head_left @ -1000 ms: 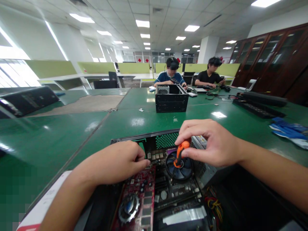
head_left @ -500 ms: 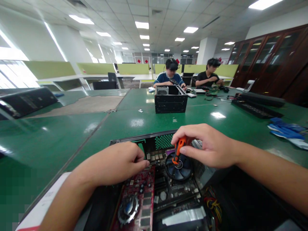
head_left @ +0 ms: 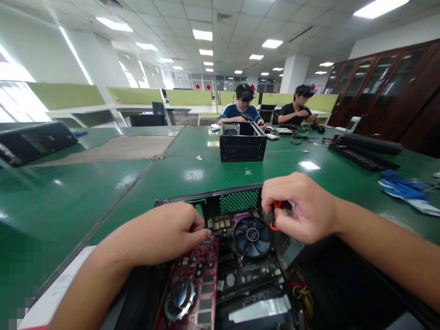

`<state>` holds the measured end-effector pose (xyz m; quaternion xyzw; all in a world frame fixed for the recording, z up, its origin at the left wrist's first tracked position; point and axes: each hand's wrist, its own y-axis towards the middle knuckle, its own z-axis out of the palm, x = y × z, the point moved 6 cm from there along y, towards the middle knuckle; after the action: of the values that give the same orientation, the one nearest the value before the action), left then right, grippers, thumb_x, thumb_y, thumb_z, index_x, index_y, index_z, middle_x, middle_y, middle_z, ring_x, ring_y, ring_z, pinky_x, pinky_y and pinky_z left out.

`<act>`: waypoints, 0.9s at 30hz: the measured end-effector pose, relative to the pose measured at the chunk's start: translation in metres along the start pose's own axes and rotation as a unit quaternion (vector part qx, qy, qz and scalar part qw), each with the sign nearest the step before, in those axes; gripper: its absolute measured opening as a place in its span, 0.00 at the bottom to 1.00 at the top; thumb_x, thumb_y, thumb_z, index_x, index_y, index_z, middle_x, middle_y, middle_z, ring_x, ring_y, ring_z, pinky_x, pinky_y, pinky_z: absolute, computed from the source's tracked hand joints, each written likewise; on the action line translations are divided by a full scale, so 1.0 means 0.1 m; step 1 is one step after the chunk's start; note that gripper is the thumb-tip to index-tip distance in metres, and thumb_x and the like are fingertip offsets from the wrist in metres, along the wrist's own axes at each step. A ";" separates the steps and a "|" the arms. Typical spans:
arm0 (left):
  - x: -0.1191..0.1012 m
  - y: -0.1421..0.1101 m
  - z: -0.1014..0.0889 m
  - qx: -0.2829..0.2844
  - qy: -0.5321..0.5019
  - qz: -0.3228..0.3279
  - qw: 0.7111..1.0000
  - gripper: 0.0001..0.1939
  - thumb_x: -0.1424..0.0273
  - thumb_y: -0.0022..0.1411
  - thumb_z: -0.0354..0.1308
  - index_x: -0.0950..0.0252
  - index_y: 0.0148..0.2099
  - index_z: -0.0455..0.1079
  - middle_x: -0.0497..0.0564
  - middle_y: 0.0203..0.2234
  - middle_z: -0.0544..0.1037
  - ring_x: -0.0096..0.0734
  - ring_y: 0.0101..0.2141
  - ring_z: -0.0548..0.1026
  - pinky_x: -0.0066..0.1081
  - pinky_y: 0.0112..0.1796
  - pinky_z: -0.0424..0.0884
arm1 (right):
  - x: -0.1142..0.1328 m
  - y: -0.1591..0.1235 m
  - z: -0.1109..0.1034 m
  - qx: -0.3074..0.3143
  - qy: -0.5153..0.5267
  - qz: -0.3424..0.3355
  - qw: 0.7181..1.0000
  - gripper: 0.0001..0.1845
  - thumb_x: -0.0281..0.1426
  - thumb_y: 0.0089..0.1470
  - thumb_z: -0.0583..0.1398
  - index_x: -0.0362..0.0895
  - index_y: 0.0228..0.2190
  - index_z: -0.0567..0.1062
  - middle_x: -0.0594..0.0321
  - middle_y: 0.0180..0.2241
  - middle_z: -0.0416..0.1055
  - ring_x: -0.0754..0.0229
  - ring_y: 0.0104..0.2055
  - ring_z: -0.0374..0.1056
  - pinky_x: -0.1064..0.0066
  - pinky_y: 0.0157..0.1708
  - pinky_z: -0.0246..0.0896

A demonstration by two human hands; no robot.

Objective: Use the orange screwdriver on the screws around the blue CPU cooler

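An opened computer case lies in front of me with its inside showing. My left hand is curled over the bracket end of a red graphics card; what its fingers grip, if anything, is hidden. In my right hand is an orange and black screwdriver, mostly covered by the closed fingers. This hand hovers beside the power supply, right of the black CPU cooler fan. Coloured cables lie bunched in the case below it.
Another black case stands upright further back on the green table. Two co-workers sit behind it. Blue and white gloves and black panels lie at right; a dark case is at far left.
My right hand has moved right with the screwdriver, off the fan's centre, and its fingers have closed further around the handle. My left hand stays in place.
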<state>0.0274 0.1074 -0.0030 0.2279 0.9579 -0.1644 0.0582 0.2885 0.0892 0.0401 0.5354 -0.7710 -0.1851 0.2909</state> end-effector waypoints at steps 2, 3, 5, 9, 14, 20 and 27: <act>0.00 0.00 0.00 0.000 -0.002 0.001 1.000 0.24 0.54 0.76 0.59 0.55 0.26 0.73 0.49 0.24 0.82 0.40 0.26 0.77 0.40 0.32 0.65 | 0.00 0.00 0.01 0.006 -0.004 0.002 1.000 0.07 0.24 0.53 0.62 0.50 0.31 0.76 0.65 0.29 0.79 0.60 0.28 0.70 0.69 0.31 0.63; 0.01 0.00 0.00 0.000 -0.003 -0.001 1.000 0.24 0.54 0.76 0.59 0.55 0.26 0.73 0.49 0.24 0.82 0.40 0.27 0.78 0.40 0.32 0.65 | 0.00 0.00 0.01 0.006 -0.006 0.001 1.000 0.07 0.24 0.53 0.62 0.49 0.31 0.77 0.65 0.29 0.79 0.60 0.28 0.70 0.69 0.31 0.63; 0.01 0.00 0.00 0.000 -0.003 -0.001 1.000 0.24 0.54 0.76 0.59 0.55 0.26 0.73 0.49 0.24 0.82 0.39 0.27 0.78 0.40 0.32 0.65 | 0.00 0.00 0.01 0.003 -0.010 0.000 1.000 0.07 0.24 0.54 0.61 0.49 0.31 0.77 0.65 0.29 0.79 0.60 0.28 0.71 0.69 0.31 0.64; -0.01 0.00 0.00 -0.010 -0.012 0.009 1.000 0.25 0.54 0.75 0.61 0.55 0.25 0.72 0.48 0.21 0.79 0.38 0.25 0.74 0.39 0.30 0.63 | 0.00 -0.01 0.02 0.005 -0.013 0.001 1.000 0.07 0.24 0.54 0.62 0.49 0.31 0.78 0.65 0.29 0.79 0.61 0.28 0.71 0.70 0.30 0.63; -0.03 -0.01 -0.02 -0.013 -0.017 0.008 1.000 0.24 0.56 0.75 0.61 0.55 0.24 0.71 0.48 0.21 0.79 0.38 0.24 0.74 0.39 0.31 0.63 | 0.00 0.00 0.05 0.009 -0.001 0.006 1.000 0.07 0.24 0.54 0.63 0.48 0.31 0.77 0.67 0.28 0.77 0.62 0.27 0.68 0.71 0.29 0.60; -0.03 -0.02 -0.02 -0.014 -0.021 0.010 1.000 0.24 0.56 0.75 0.61 0.55 0.24 0.72 0.47 0.20 0.78 0.38 0.24 0.74 0.39 0.30 0.63 | -0.11 -0.03 0.09 0.021 0.109 0.121 0.986 0.17 0.27 0.63 0.71 0.46 0.53 0.83 0.73 0.31 0.78 0.66 0.24 0.68 0.75 0.27 0.65; -0.04 -0.02 -0.03 -0.019 -0.010 0.016 1.000 0.24 0.55 0.74 0.60 0.54 0.24 0.72 0.49 0.21 0.80 0.38 0.24 0.74 0.40 0.30 0.63 | -0.19 -0.05 0.07 0.058 0.107 0.150 0.981 0.14 0.28 0.63 0.74 0.47 0.50 0.86 0.65 0.38 0.88 0.60 0.34 0.80 0.71 0.37 0.75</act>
<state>0.0303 0.1052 0.0013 0.2403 0.9565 -0.1477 0.0746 0.2922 0.1051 0.0267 0.4466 -0.8163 -0.0362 0.3647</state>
